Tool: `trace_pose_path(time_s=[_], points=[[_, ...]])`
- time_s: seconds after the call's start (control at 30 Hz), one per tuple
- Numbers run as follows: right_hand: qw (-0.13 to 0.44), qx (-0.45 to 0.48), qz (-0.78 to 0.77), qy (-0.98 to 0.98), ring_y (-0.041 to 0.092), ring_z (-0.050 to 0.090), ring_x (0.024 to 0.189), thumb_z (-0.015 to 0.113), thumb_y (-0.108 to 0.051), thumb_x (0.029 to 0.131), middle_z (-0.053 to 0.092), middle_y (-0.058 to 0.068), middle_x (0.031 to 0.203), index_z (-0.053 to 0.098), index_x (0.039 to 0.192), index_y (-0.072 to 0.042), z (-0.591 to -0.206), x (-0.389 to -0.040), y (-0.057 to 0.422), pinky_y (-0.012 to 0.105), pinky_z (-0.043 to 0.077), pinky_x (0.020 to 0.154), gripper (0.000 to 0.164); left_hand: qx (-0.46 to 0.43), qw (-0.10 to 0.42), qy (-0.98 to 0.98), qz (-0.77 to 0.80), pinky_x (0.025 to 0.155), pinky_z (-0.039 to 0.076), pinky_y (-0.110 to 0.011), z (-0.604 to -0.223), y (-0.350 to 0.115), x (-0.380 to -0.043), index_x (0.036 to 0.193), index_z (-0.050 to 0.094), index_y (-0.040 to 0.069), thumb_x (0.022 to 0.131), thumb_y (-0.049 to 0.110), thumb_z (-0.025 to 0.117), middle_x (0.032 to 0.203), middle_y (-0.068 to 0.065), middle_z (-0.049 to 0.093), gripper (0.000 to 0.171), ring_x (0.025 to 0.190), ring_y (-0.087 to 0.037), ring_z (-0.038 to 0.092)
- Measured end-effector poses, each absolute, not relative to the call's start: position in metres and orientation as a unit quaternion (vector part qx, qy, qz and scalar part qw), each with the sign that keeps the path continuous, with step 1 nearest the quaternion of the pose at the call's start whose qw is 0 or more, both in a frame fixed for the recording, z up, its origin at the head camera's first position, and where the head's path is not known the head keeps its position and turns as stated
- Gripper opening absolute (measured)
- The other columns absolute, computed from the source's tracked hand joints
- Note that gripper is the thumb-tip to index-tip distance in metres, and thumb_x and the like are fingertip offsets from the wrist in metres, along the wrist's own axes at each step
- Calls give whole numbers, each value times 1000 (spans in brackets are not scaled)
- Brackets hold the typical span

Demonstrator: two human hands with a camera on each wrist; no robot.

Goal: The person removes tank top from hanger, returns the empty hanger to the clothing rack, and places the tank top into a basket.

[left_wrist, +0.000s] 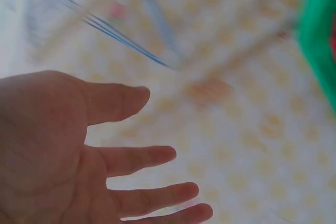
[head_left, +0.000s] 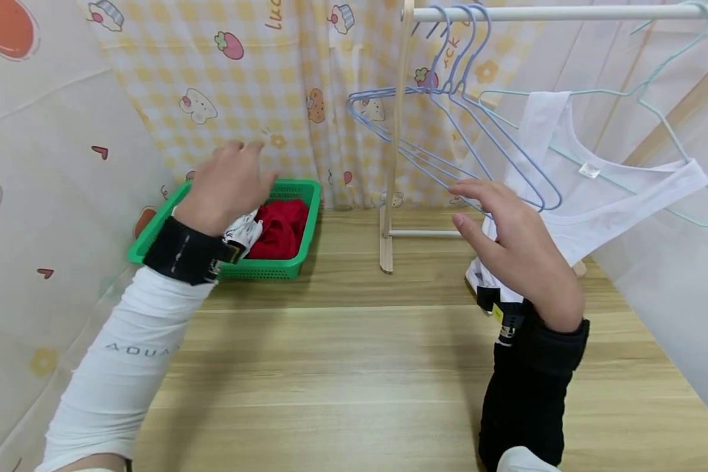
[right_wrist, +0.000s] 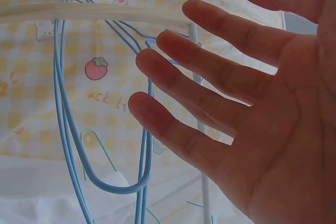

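In the head view my left hand (head_left: 227,187) is raised over the green basket (head_left: 311,216), holding nothing. Its fingers are spread in the left wrist view. Inside the basket lie a red cloth (head_left: 280,229) and a white patterned cloth (head_left: 244,231), partly hidden by my wrist. My right hand (head_left: 516,246) hangs in the air in front of several blue hangers (head_left: 478,124), its fingers extended and the palm bare in the right wrist view. Beyond it a white sleeveless top (head_left: 590,177) hangs on a mint-green hanger (head_left: 675,131).
A rack with a white rail (head_left: 566,13) and a wooden post (head_left: 396,137) carries the hangers. It stands on a wood-grain table (head_left: 354,367). Patterned curtains (head_left: 259,85) close off the back and the left side.
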State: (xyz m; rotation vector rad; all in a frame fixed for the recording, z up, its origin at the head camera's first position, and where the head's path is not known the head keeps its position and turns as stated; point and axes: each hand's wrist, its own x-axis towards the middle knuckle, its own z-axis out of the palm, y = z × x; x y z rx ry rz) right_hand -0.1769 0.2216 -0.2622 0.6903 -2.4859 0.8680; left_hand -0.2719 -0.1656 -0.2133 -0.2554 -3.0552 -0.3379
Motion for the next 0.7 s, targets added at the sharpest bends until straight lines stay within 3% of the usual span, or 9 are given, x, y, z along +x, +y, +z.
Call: trace_pose_path(time_s=[0.17,0.27,0.53,0.7], points=[[197,250,305,-897,35,55,142,60,-17,112,61,15,152,57,154,-5,-263,-178,218,56,44,115,43,-139,165,-968,-128,114,46,-68,-212,-120,-233,161,46,0,114,34,54,160,-30,49,58,148,-48,48],[191,247,303,-900,35,53,145,60,-17,112,59,16,154,55,155,-5,-263,-179,215,56,43,117,45,-157,222,-950,-151,112,49,-64,-215,-108,-214,156,53,0,112,34,60,153,-28,56,57,141,-46,54],[172,246,305,-904,34,50,149,59,-20,113,54,14,160,50,159,-8,-264,-183,209,56,40,122,49,-147,260,-913,-277,112,49,-61,-232,-98,-180,159,52,11,112,37,60,160,-17,53,55,149,-38,49],[164,253,295,-907,34,45,155,60,-19,112,52,15,162,47,161,-7,-266,-187,204,57,37,126,52,-174,273,-885,-335,120,44,-57,-248,-91,-174,159,53,11,111,36,62,161,-12,52,55,153,-33,45]])
